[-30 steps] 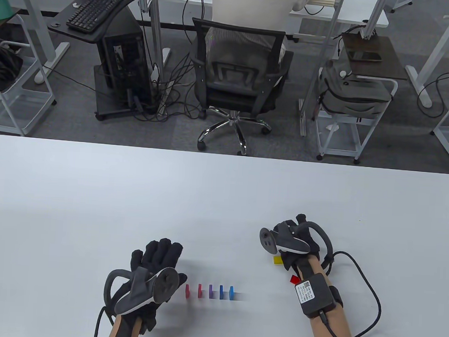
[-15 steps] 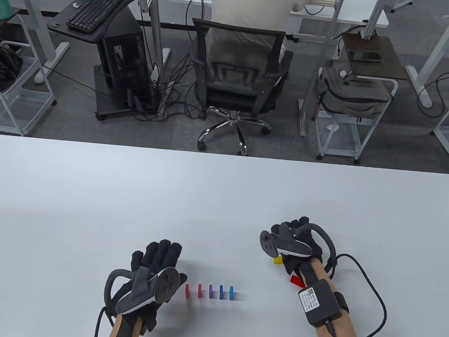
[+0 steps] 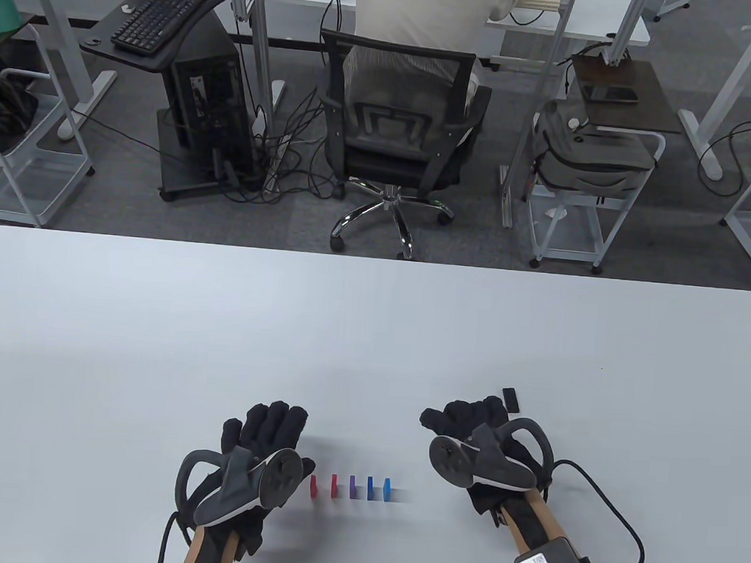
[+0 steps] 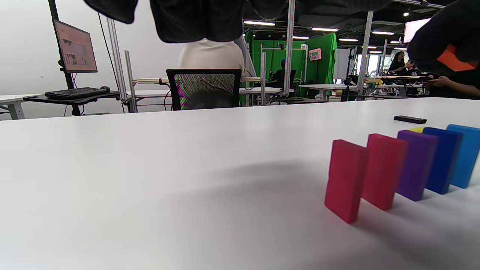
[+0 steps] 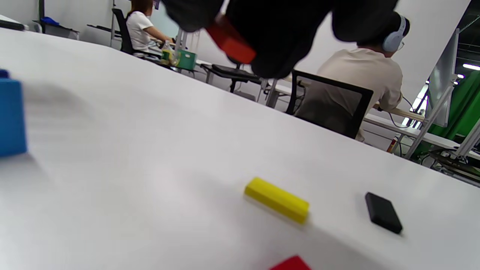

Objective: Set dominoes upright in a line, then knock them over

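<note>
Dominoes: five stand upright in a row near the front of the white tabletop (image 3: 157, 319), left to right a red domino (image 3: 313, 487), second red domino (image 3: 334, 486), purple domino (image 3: 352, 487), dark blue domino (image 3: 370, 488), light blue domino (image 3: 387, 489), small gaps between them, none touching

Left hand (image 3: 257, 452) sits just left of the row's red end, fingers straight and relaxed, holding nothing, not touching the first red one

Right hand (image 3: 468, 427) is right of the row, apart from it, fingers curled round an orange-red domino (image 5: 230, 41), pinched at the fingertips; same piece shows in the left wrist view (image 4: 453, 60)

Yellow domino (image 5: 277, 200) lies flat on the tabletop under the right hand, black domino (image 3: 511, 399) flat just beyond that hand's fingers, another red piece (image 5: 290, 263) at the bottom edge of the right wrist view, cut off

Beyond the tabletop: office chair (image 3: 394, 136) with a seated person (image 3: 424, 11), keyboard (image 3: 160, 14) on a side stand, grey backpack (image 3: 590, 155) on a cart
</note>
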### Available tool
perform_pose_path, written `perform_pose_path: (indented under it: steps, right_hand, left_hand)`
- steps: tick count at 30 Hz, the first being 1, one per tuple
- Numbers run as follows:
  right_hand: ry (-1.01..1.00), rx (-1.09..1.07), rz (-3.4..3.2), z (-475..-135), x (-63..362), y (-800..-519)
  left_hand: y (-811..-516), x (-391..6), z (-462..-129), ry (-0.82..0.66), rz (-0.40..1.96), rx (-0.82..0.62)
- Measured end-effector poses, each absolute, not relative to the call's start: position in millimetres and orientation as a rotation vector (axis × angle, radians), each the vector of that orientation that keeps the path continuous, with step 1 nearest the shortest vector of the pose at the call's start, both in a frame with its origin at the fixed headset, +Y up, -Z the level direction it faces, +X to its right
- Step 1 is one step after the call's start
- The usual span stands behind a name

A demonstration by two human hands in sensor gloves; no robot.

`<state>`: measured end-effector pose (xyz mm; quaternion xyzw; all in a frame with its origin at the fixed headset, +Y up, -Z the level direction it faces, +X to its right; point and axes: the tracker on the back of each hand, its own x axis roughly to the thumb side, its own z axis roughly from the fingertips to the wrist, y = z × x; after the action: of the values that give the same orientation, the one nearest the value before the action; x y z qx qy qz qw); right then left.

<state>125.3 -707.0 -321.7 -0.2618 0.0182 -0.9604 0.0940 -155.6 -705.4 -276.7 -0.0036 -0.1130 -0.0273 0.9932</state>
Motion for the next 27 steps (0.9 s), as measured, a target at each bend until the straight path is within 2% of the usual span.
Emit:
perform_pose_path:
  steps: [12,18,27]
  right_hand:
    - [-0.102,-0.911,-2.958,-301,112,-719]
    - [-0.06,-0.988,-2.953,-293,99,-725]
    - [-0.072,-0.977,-2.883,-292,87,-743]
  left_hand:
    - [-707,-153,-276,-0.235,-0.062,-0.013]
    - [-707,-152,-276,-0.24,-0.065,-0.014]
    - [-708,-150,-276,-0.245,-0.072,-0.019]
